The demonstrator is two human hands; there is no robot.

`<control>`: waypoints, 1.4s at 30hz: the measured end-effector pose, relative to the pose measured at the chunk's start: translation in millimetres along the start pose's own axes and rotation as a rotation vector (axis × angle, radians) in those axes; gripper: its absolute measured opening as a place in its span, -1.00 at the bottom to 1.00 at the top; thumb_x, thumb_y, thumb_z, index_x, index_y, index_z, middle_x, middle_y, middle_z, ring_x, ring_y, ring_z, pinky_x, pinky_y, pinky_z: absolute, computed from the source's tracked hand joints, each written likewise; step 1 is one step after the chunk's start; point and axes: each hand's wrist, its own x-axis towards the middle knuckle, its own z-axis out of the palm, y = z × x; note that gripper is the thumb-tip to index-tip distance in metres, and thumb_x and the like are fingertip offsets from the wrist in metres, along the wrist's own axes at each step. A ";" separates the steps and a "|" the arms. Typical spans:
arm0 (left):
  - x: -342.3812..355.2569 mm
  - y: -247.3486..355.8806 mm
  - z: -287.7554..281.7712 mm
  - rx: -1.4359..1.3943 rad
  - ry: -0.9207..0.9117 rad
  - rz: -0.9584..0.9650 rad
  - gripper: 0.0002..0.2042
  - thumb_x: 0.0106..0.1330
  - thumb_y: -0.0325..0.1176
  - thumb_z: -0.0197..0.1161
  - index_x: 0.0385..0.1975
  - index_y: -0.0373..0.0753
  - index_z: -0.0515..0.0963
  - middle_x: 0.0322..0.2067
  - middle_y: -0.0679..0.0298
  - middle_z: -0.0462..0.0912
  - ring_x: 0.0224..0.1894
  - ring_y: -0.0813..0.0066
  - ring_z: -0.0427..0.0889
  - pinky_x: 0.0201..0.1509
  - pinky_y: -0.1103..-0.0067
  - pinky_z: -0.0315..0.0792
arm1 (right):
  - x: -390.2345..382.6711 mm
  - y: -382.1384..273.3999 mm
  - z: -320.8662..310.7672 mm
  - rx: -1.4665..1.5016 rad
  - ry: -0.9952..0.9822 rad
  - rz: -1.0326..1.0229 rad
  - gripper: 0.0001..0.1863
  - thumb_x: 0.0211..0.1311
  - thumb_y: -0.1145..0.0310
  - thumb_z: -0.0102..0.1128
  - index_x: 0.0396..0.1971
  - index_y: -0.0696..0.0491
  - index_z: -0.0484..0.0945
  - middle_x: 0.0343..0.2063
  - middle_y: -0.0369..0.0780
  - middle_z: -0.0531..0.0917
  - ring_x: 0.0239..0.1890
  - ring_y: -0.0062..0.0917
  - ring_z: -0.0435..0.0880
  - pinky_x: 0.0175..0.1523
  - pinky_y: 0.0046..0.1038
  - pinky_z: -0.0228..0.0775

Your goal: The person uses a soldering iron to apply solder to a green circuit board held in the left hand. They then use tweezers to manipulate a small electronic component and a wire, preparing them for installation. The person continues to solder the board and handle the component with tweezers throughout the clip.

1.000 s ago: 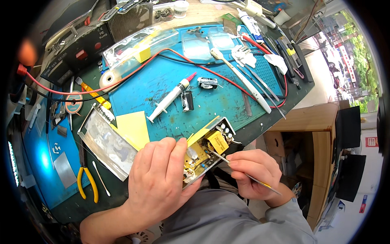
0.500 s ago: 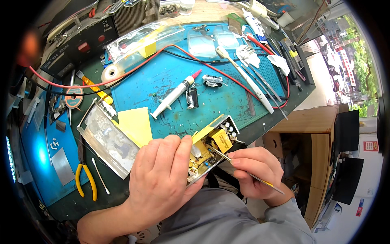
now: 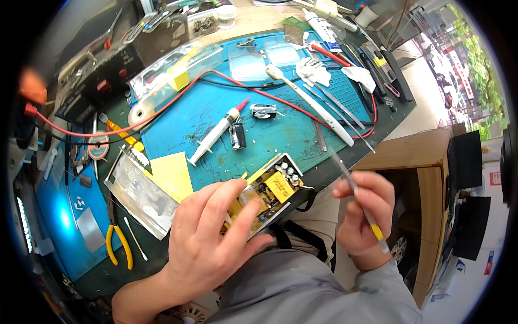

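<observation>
left hand (image 3: 208,232) gripping an open metal case (image 3: 276,215), fingers kinda apart over it, yellow block (image 3: 279,187) and circuit board (image 3: 265,204) inside, right hand (image 3: 367,213) pinching a skinny metal tool (image 3: 345,174), scuffed blue mat (image 3: 288,135) beyond fingertips, wooden cabinet (image 3: 404,156) rightward

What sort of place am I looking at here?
Probably an electronics repair workspace, judging by the opened circuit-board unit, the yellow-handled pliers and the syringe on a blue work mat.

The left hand (image 3: 209,229) is gripping an open-cased circuit board (image 3: 271,194); to its right, the right hand (image 3: 368,208) is holding a slim tool (image 3: 376,230), possibly tweezers, though blurred.
</observation>
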 end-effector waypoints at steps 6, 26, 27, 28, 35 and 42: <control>13.0 12.0 7.0 0.020 -0.077 -0.048 -0.57 -0.05 -0.41 0.53 -0.10 -0.23 0.62 0.15 0.04 0.47 0.06 0.08 0.54 0.06 0.32 0.45 | 37.3 47.3 -18.0 -0.475 -0.115 -0.084 -0.62 0.13 0.74 0.25 -0.03 0.19 0.64 0.01 -0.05 0.63 -0.05 -0.27 0.71 -0.04 -0.40 0.58; 30.8 6.6 -36.1 -1.465 -0.460 -0.953 -0.44 0.49 -0.05 0.06 0.24 -0.43 0.33 0.03 -0.09 0.63 -0.02 0.21 0.72 0.02 0.43 0.65 | 25.1 19.5 8.7 -0.107 -0.297 -0.314 -0.32 -0.05 0.27 0.43 0.16 0.09 0.48 0.05 -0.20 0.53 0.18 -0.36 0.51 0.32 -0.20 0.29; 29.6 7.0 -36.2 -1.508 -0.450 -0.957 -0.43 0.49 -0.04 0.06 0.24 -0.44 0.32 0.04 -0.10 0.62 -0.01 0.20 0.72 0.03 0.43 0.65 | 25.2 20.2 9.9 -0.086 -0.293 -0.317 -0.31 -0.07 0.29 0.44 0.16 0.09 0.47 0.05 -0.21 0.54 0.18 -0.35 0.52 0.30 -0.23 0.32; 30.7 10.2 -38.2 -1.551 -0.448 -0.969 -0.44 0.50 -0.06 0.05 0.25 -0.45 0.32 0.05 -0.09 0.62 -0.01 0.21 0.72 0.03 0.42 0.66 | 25.0 20.6 10.6 -0.065 -0.289 -0.321 -0.30 -0.09 0.31 0.46 0.16 0.09 0.46 0.04 -0.21 0.54 0.17 -0.35 0.52 0.28 -0.25 0.35; 0.3 -25.6 -28.1 -1.590 -0.253 -0.983 -0.63 0.46 -0.39 0.18 0.17 -0.45 0.45 0.03 0.07 0.66 -0.06 0.41 0.72 -0.03 0.48 0.66 | 32.7 10.3 10.0 0.154 -0.343 -0.254 -0.27 -0.18 0.41 0.51 0.12 0.11 0.46 -0.01 -0.22 0.55 0.16 -0.33 0.53 0.23 -0.37 0.44; 11.1 -24.2 -8.9 -1.532 -0.145 -0.957 -0.65 0.37 -0.45 0.28 0.11 -0.42 0.50 -0.02 0.10 0.69 -0.08 0.47 0.74 -0.01 0.50 0.68 | 38.7 16.6 15.4 0.139 -0.379 -0.232 -0.26 -0.15 0.39 0.53 0.15 0.11 0.44 0.02 -0.20 0.55 0.18 -0.31 0.53 0.24 -0.34 0.44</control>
